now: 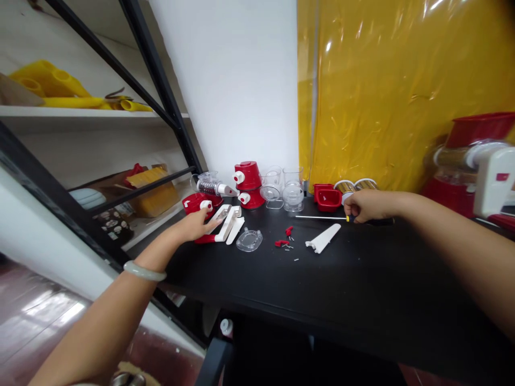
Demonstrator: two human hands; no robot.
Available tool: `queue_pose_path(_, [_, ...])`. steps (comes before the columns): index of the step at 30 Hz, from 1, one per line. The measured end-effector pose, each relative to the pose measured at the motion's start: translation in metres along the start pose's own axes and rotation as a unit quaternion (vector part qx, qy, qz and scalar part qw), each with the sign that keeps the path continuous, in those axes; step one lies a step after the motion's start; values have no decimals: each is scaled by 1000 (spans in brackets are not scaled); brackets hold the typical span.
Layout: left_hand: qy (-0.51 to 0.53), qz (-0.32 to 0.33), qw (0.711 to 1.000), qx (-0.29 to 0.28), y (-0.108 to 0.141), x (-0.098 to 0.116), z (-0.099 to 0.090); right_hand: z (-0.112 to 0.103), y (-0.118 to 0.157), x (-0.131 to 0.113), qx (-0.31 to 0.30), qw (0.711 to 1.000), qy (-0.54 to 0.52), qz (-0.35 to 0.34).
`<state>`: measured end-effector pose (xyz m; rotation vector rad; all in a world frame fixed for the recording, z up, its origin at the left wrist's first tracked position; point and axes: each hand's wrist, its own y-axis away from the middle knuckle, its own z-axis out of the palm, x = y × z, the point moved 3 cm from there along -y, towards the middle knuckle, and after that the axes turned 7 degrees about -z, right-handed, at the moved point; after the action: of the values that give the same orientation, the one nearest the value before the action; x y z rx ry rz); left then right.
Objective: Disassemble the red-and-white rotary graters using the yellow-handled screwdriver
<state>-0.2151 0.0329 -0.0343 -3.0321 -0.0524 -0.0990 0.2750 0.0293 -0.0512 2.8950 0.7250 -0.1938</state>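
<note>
Where the clear plastic oval ring (249, 240) lies, the left hand (195, 224) is just to its left, over white plastic angled crank arms (227, 225) with a red grip (206, 239); its fingers are spread, and I cannot tell whether they pinch anything. Farther back and to the right of the ring, the right hand (363, 207) has its fingers closed on the dark handle of a long, thin metal-shafted screwdriver with a yellow collar (319, 217), its tip pointing toward the ring's side (whether it is lifted is unclear). I judge it stiff and light, handle-heavy and best held there, since the bare shaft would be slick. The crank arms look light, rigid and smooth, easiest to take by the red grip. Right of the ring lie small red plastic pieces (281, 243) and tiny silver screws (296, 259), likely easy to scatter; beyond them is a tapered white plastic piece (324, 238).
</note>
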Motion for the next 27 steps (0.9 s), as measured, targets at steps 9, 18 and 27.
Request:
queue_pose_path(9, [96, 8, 991, -94, 4, 19, 16, 5, -3, 6, -6, 1000, 5, 2])
queue_pose_path(18, [-6, 4, 1000, -8, -4, 43, 22, 2, -1, 4, -6, 1000, 4, 6])
queue_pose_path(27, [-21, 3, 1000, 15, -8, 30, 22, 3, -2, 1, -20, 999, -17, 23])
